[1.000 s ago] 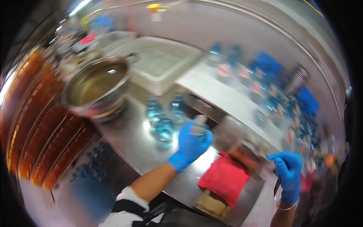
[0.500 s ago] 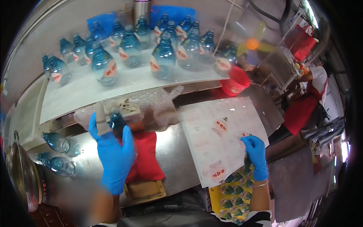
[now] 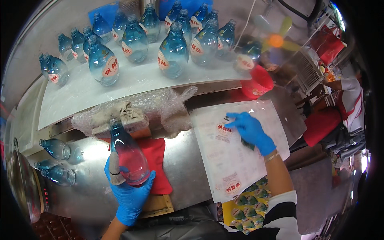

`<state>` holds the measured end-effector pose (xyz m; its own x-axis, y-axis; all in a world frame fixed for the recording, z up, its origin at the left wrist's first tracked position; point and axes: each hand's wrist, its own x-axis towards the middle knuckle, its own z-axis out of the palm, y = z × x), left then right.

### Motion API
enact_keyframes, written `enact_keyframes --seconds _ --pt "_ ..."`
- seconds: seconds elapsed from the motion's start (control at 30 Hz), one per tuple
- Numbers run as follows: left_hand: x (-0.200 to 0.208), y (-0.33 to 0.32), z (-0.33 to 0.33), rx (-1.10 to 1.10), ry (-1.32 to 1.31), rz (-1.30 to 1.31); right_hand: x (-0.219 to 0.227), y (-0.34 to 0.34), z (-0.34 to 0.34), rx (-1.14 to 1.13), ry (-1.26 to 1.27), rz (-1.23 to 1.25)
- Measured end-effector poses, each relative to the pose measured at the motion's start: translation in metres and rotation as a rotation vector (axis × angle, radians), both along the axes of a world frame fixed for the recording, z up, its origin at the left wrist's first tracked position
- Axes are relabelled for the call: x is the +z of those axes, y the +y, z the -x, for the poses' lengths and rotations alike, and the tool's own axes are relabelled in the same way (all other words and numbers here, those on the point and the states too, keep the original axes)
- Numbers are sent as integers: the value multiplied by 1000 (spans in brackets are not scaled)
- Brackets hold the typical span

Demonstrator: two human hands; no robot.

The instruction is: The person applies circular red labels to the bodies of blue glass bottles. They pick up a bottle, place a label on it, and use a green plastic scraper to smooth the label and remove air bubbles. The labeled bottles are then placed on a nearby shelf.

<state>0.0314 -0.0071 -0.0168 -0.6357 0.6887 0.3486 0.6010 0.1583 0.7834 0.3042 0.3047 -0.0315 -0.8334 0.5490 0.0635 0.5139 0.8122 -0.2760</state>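
My left hand, in a blue glove with a grey knitted sleeve over one finger, grips the lower body of a blue-tinted glass bottle. The bottle's neck points away, against a pale, stained cloth-covered block; its body lies over a red cushion. My right hand, also gloved in blue, is over a white sheet of labels. Its fingertips are by the top of a red-and-white oval label. A dark green piece shows under its palm, seemingly held; its kind is unclear.
Several blue bottles with oval labels stand on a white board at the back. More bottles lie at left. A red bucket, a spinning fan and a yellow sheet of green stickers are at right. A person works far right.
My left hand has come nearer and lower, exposing the bottle's whole side. My right hand has moved left and farther away across the label sheet, the green piece moving with it. The view has shifted slightly.
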Motion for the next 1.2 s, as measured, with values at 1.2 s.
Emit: enact_keyframes --seconds 1.2 --pt "17 -17 58 -454 -168 -21 132 -126 167 526 99 627"
